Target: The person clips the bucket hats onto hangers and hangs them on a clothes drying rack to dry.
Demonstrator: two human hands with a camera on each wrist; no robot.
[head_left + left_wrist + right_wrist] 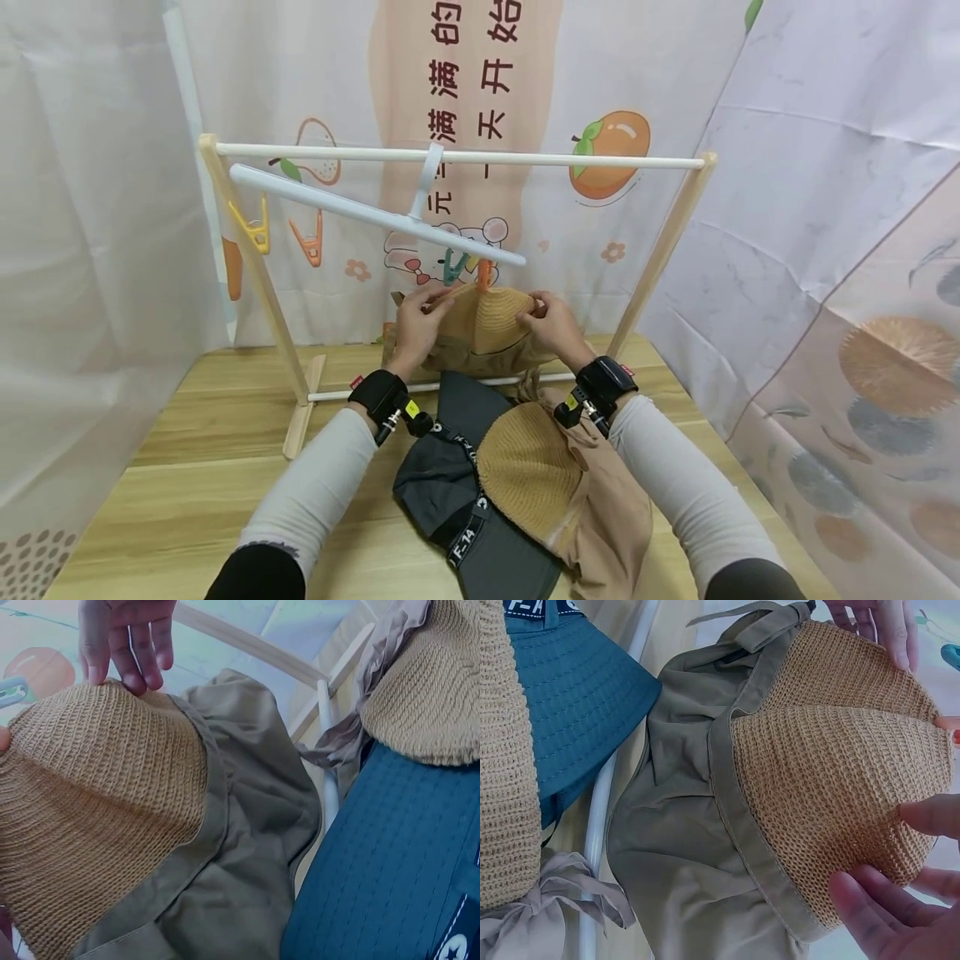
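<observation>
A straw-coloured knitted sun hat [504, 315] with an olive-brown cloth brim [255, 795] hangs below the low end of a tilted white hanger [322, 200]. An orange clothespin [484, 273] meets the top of its crown. My left hand [418, 323] holds the crown's left side, thumb and fingers at the fabric. On the opposite side, my right hand [557, 327] pinches the crown, its thumb and fingertips on the weave in the right wrist view. A green clothespin [454, 267] dangles from the hanger beside the orange one.
A wooden rack [660, 250] carries the hanger on its white top rod [585, 159]. Yellow [255, 227] and orange [309, 240] clips hang at the hanger's high end. On the table [180, 492] lie a dark bucket hat [435, 475] and another knitted hat [528, 467] with a beige brim.
</observation>
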